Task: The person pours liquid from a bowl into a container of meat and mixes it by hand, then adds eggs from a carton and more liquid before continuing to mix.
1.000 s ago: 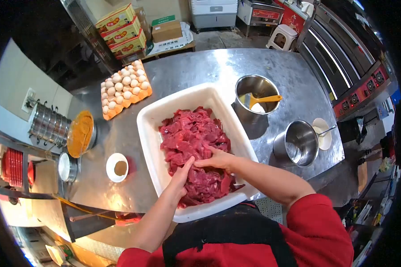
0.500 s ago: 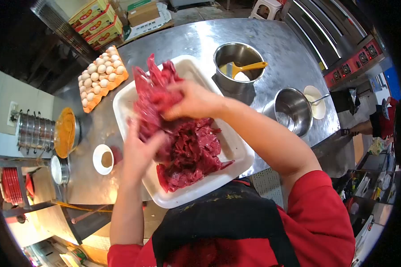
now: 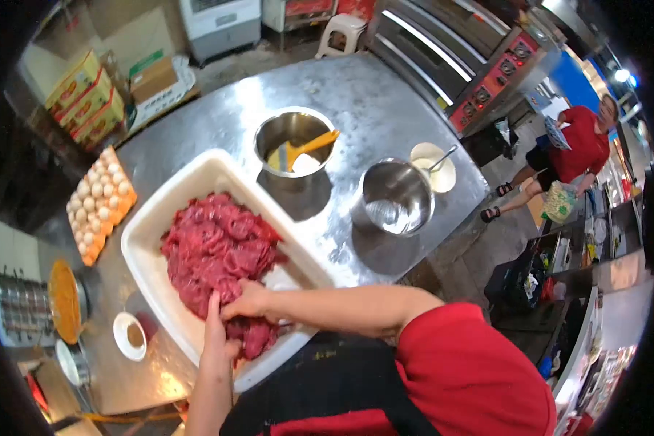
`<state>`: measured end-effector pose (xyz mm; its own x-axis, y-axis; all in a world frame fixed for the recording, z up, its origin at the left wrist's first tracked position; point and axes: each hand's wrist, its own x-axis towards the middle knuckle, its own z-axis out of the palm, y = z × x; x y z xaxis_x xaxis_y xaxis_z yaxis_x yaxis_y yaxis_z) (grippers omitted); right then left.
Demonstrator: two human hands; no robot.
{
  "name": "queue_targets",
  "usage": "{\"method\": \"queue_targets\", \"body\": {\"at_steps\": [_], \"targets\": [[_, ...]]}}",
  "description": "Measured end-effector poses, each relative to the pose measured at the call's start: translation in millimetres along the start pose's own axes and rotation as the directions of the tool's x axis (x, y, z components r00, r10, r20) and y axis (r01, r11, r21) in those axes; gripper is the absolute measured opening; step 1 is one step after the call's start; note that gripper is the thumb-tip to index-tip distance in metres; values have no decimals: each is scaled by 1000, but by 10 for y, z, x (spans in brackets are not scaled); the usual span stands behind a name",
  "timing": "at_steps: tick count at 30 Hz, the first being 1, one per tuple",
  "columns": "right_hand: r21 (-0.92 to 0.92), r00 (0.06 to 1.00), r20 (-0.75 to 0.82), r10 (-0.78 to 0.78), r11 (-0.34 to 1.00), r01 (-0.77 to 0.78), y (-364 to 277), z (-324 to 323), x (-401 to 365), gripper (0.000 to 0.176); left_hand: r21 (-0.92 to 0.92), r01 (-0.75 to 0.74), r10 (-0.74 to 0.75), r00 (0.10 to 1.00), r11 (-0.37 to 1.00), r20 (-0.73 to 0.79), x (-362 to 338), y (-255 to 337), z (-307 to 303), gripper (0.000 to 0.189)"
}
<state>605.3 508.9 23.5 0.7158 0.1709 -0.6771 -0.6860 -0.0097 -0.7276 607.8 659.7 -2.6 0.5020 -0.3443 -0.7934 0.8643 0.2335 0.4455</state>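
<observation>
A white rectangular tub (image 3: 168, 204) on the steel table holds a heap of raw red meat slices (image 3: 214, 254). My left hand (image 3: 216, 338) presses into the near end of the meat, fingers pointing up. Beside it my right hand (image 3: 251, 301) lies on the meat with its fingers curled into the slices. Both hands touch each other at the near side of the tub. Neither hand lifts any meat clear of the heap.
Behind the tub stand a steel pot (image 3: 292, 142) with a yellow spatula, a second steel pot (image 3: 396, 196) and a white bowl with a spoon (image 3: 434, 166). An egg tray (image 3: 98, 200) lies left. A small sauce bowl (image 3: 130, 336) sits near left. A person in red (image 3: 570, 156) stands right.
Both hands had lifted a bunch of meat high over the tub; now the meat is back in the heap and the hands press into its near end. My view has swung right.
</observation>
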Motion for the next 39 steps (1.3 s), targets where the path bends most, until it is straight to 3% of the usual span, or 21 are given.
{"method": "queue_targets", "body": {"at_steps": [2,6,8,9,11,12,14,15,18,20,22,23,24,25,26,28,29,32,34,36,39], "targets": [[210,960,62,-272,944,254,-101,-30,-53,74,-10,-92,93,994,996,60,-161,115,141,58],[-94,824,49,-565,819,567,-693,-138,-54,70,-26,-411,411,904,911,118,-325,571,190,40],[-335,818,188,-543,748,573,-1117,-237,-134,71,-24,-571,568,811,821,140,-563,751,461,38],[-338,813,162,-560,742,578,-1241,-226,-130,71,66,-619,608,783,783,129,-569,825,451,38],[-643,797,-50,-602,630,436,-1430,-179,-73,74,396,-612,620,775,685,124,-694,950,476,36],[-638,782,-66,-620,629,444,-1391,-171,92,74,617,-618,681,711,486,175,-686,960,445,29],[-750,692,-116,-712,520,409,-1063,-140,538,76,958,-284,666,709,-30,230,-572,1131,221,24],[-803,727,-34,-686,452,389,-823,-93,643,75,910,-379,646,739,166,190,-546,1162,172,25],[-889,849,281,-448,211,406,-541,36,306,66,944,-314,684,711,103,161,-340,1536,1,24],[-884,861,427,-277,75,462,-302,115,45,61,920,-391,642,713,32,281,-213,1630,171,25],[-849,849,505,-156,86,521,-65,24,-214,59,845,-534,603,683,30,411,193,1689,185,29],[-853,865,490,-106,146,501,51,-133,-305,49,766,-641,603,631,50,489,468,1658,121,33],[-871,878,476,-58,108,480,35,-310,-456,39,782,-552,550,572,-291,609,589,1673,170,41],[-872,872,463,-157,95,480,168,-511,-430,34,828,-554,516,735,82,441,402,1479,487,50],[-883,881,417,-225,129,451,124,-735,-556,31,833,-508,544,772,217,329,694,1328,393,61],[-932,917,267,-298,163,324,48,-1093,-460,27,884,-274,514,732,-379,447,787,1019,485,68],[-920,845,160,-511,232,315,238,-1232,-135,34,929,-93,552,781,-358,292,576,769,726,63],[-895,835,-29,-550,386,223,-374,-1254,-81,53,825,-385,304,796,-414,524,236,334,854,54],[-913,752,2,-659,305,269,-573,-1268,271,62,796,-375,254,808,-475,532,3,-17,935,51],[-896,841,-31,-540,389,217,-710,-1095,448,69,798,-412,243,801,-439,547,-172,-223,841,47],[-981,916,150,-372,59,184,-509,-642,338,68,725,-556,161,737,-407,656,-443,-178,554,28]]}}
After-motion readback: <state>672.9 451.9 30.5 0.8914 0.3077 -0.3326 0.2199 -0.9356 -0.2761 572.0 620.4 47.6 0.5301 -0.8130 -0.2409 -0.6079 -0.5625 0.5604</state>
